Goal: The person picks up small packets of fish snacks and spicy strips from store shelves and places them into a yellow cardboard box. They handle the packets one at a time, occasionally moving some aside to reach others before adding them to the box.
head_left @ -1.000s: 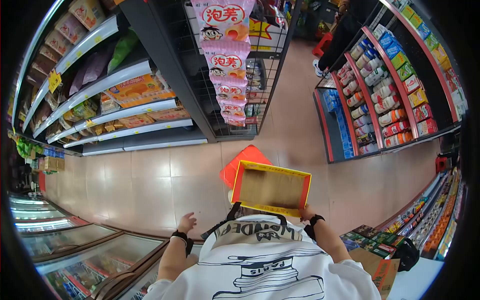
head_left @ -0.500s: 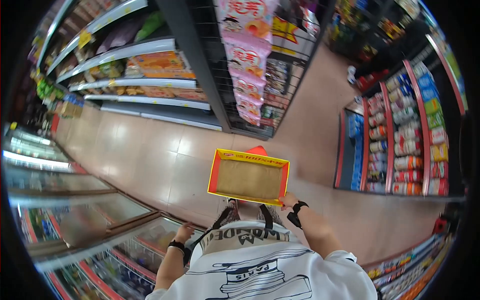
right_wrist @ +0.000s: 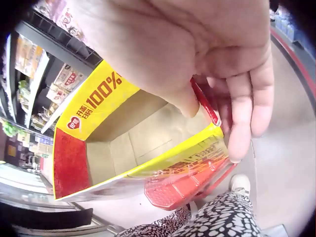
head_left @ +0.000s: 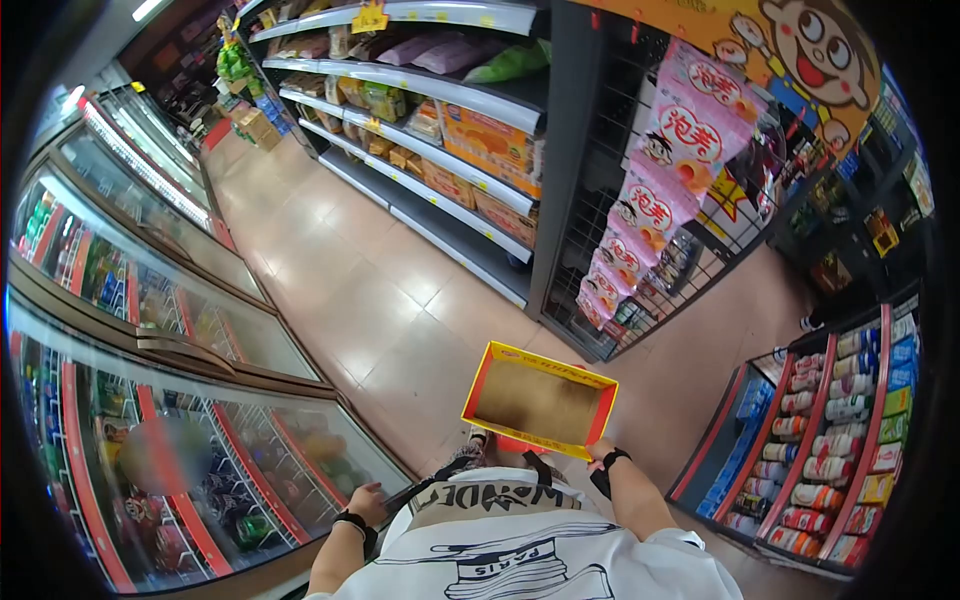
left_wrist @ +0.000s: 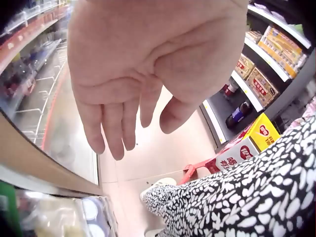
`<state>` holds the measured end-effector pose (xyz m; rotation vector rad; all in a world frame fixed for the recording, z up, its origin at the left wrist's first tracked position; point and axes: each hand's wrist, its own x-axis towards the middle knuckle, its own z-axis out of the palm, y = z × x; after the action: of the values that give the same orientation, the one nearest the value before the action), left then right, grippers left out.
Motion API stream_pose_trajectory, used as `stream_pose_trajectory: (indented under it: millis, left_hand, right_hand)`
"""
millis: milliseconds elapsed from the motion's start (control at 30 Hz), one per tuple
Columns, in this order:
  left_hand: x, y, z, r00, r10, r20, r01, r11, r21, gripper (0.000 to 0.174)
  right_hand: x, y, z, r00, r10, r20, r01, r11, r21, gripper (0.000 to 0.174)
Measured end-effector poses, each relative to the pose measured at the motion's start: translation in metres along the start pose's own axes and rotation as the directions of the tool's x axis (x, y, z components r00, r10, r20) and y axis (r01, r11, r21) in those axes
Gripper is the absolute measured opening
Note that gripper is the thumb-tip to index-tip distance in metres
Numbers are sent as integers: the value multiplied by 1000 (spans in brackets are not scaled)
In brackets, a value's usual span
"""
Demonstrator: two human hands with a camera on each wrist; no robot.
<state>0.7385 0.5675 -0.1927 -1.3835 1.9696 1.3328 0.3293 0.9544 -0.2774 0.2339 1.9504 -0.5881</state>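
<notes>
We see our right hand (head_left: 600, 456) gripping the near right corner of the empty cardboard tray (head_left: 538, 404), thumb and fingers pinching its wall, tray in front of our body above the floor, 1 red basket (right_wrist: 181, 190) just under it, our left hand (left_wrist: 143, 74) holding nothing, fingers loose and nearly straight, beside the glass freezer (head_left: 200, 420)

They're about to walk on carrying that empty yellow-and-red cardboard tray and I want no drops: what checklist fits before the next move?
1. Grip of the right hand on the yellow-and-red cardboard tray: ok, thumb inside, fingers outside one corner wall.
2. Tray load: ok, only its bare brown bottom shows.
3. Free left hand: ok, open, holding nothing.
4. Red plastic basket under the tray: cannot tell what carries it.
5. Left hand's gap from the glass-lidded freezer: cannot tell.
</notes>
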Motion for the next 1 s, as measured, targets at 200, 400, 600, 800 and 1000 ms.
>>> stream_pose_trajectory:
  millis: [200, 400, 600, 800, 1000]
  left_hand:
    - [22, 28, -5, 997, -21, 68, 23, 999, -27, 44]
    - [76, 61, -21, 964, -164, 211, 169, 986, -8, 49]
    - [140, 92, -41, 965, -34, 259, -1, 991, 137, 45]
    - [191, 143, -62, 913, -79, 401, -2, 980, 198, 48]
    - [215, 168, -56, 927, 29, 374, -98, 981, 168, 45]
  right_hand:
    - [3, 20, 2, 998, 40, 52, -42, 999, 26, 36]
    - [-30, 29, 5, 984, 178, 7, -177, 976, 124, 45]
    - [-72, 37, 26, 980, 191, -62, -185, 979, 84, 31]
    - [-108, 29, 58, 956, 264, -126, -248, 960, 133, 29]
    - [-113, 59, 62, 969, 199, -149, -187, 978, 91, 26]
